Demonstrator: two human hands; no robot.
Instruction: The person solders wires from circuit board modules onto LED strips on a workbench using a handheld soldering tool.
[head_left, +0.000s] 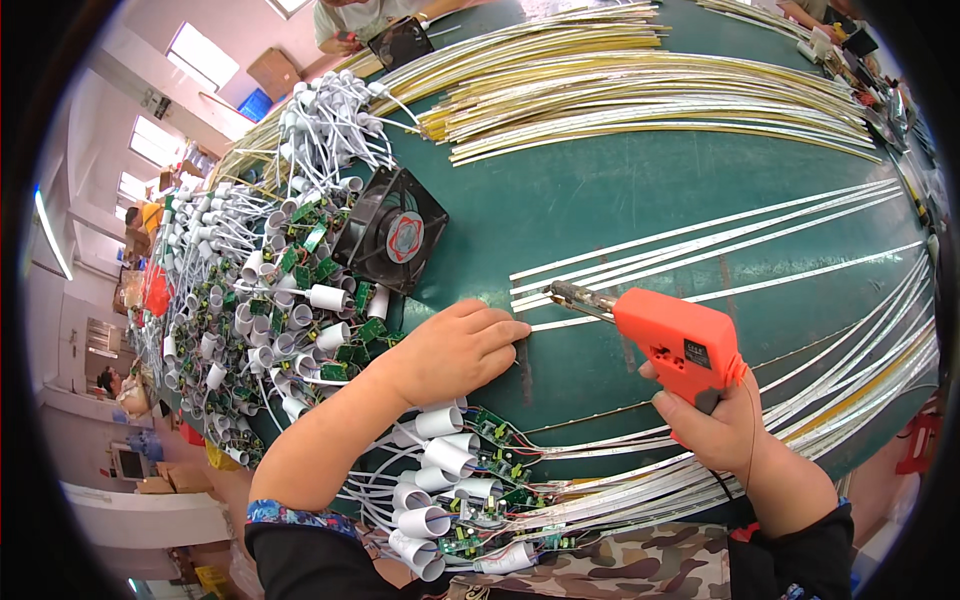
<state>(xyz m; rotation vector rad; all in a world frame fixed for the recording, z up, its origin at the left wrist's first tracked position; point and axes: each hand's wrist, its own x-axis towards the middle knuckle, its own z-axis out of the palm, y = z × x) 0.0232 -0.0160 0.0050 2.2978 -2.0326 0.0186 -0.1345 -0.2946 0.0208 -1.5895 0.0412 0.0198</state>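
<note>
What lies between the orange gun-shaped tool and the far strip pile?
The head view shows white strips nearer the gun-shaped tool, then bare green tabletop before the strip pile.

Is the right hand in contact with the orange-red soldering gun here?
Touching. The head view shows the right hand closed around the handle of the orange-red soldering gun.
</note>
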